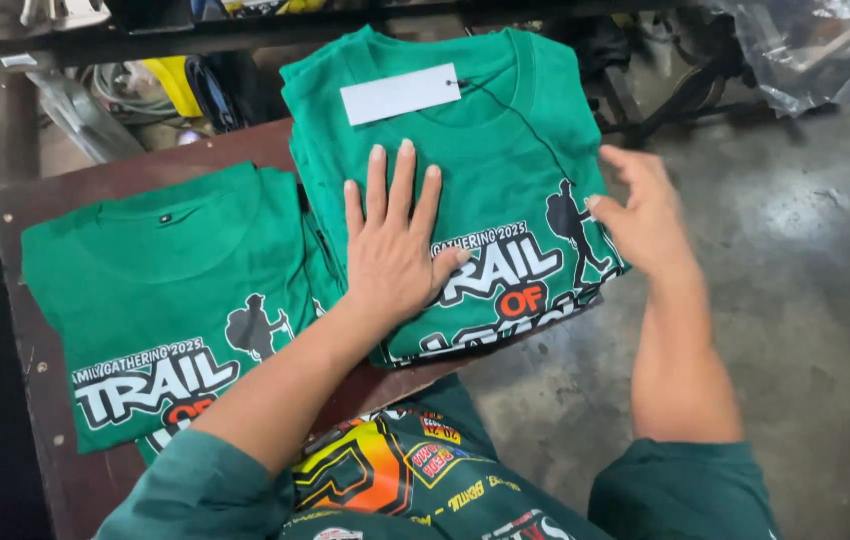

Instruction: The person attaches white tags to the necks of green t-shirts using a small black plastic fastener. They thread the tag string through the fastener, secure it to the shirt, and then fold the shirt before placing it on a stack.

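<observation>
A folded green T-shirt [505, 150] with a white, black and orange print lies on top of a stack at the right end of a dark wooden table [55, 190]. A blank white paper tag [400, 94] rests near its collar. My left hand [393, 245] lies flat on this shirt with fingers spread. My right hand [645, 215] touches the shirt's right edge, fingers slightly curled, holding nothing that I can see. A second folded green T-shirt [160, 290] of the same kind lies to the left on the table.
The right stack overhangs the table's edge above a grey concrete floor [805, 300]. Clear plastic bags [805, 45] lie at the back right. Cables and a yellow object [170, 85] sit behind the table. My green printed jersey [405, 480] fills the bottom.
</observation>
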